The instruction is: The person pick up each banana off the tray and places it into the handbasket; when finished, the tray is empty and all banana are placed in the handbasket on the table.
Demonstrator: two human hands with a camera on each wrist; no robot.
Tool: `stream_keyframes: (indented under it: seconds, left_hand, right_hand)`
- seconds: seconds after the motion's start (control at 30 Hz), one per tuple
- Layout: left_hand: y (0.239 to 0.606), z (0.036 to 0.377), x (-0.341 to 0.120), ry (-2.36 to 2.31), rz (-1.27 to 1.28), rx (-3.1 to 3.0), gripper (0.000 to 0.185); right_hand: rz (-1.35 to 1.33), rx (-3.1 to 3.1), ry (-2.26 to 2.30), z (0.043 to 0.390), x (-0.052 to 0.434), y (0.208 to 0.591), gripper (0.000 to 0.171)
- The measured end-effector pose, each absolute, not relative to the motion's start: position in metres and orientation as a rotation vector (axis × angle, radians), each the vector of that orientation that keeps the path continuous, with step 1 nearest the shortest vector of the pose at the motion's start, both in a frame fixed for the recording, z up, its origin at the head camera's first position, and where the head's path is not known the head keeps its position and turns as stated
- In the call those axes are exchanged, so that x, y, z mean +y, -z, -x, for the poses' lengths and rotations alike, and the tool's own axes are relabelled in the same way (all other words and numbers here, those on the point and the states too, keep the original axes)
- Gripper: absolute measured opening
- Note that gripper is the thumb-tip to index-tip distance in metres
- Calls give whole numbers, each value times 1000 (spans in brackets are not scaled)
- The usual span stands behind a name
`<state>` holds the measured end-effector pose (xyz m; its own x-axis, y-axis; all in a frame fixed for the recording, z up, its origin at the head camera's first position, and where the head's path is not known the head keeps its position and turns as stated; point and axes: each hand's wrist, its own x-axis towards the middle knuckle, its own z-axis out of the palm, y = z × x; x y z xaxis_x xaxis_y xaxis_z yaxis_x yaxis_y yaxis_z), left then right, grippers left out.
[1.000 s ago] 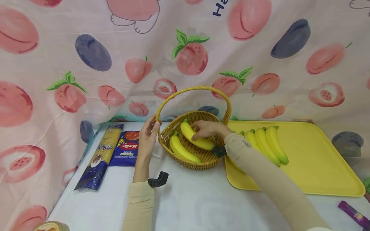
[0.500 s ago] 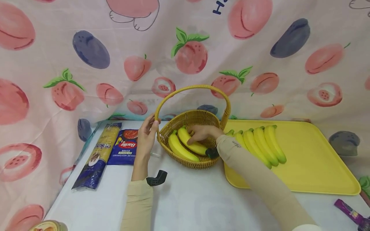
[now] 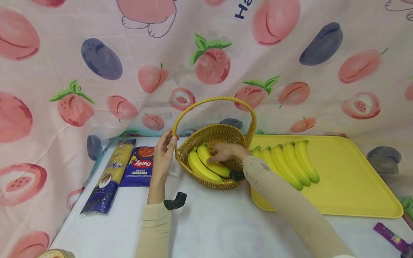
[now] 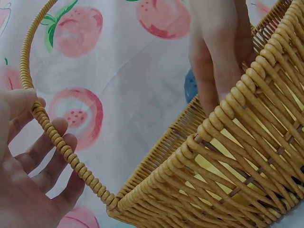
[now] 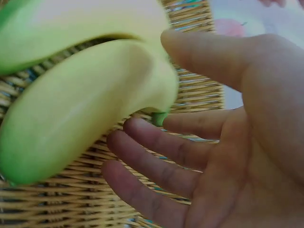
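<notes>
My left hand (image 3: 164, 154) pinches the left side of the yellow wicker basket's handle (image 4: 52, 135) between thumb and fingers. Two yellow bananas lie side by side inside the basket (image 3: 215, 184), the left banana (image 3: 203, 168) against the wall and the right banana (image 3: 214, 165) beside it. Over that right banana reaches my right hand (image 3: 227, 152). In the right wrist view, its fingers (image 5: 156, 166) are loosely extended along one side of the banana (image 5: 90, 109), with the thumb spread above the stem end. From the left wrist, the basket wall hides most of the fruit.
Right of the basket sits a yellow tray (image 3: 351, 179) with several bananas (image 3: 292, 163) in a row. Left lie a pasta packet (image 3: 109, 175) and a blue Barilla pouch (image 3: 138, 167). A purple wrapper (image 3: 390, 236) and a jar (image 3: 56, 253) are near the front corners.
My right hand has carried the right banana left and down, laying it against the other banana, and its fingers have loosened. The left hand has kept its hold on the handle.
</notes>
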<state>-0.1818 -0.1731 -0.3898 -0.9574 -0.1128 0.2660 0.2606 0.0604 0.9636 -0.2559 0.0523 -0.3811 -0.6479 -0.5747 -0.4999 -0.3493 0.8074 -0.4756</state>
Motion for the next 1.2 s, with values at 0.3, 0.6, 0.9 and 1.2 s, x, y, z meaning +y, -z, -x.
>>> stream_keyframes:
  seconds: [0.3,0.6,0.9,1.2]
  left_hand:
    - [393,180,-176,1957,128,-2082,38]
    - [376,170,-168,1965,105,-2085,38]
    - [401,183,-174,1929,121,-2074,39]
    - [401,184,-171,1932,151,-2044,39]
  right_hand:
    - [790,2417,639,244,71,365,59]
    - [834,2501,952,228,104,361,48]
    - [848,2541,1169,211,128,369,39]
    - [840,2625,1307,195,153,368,30]
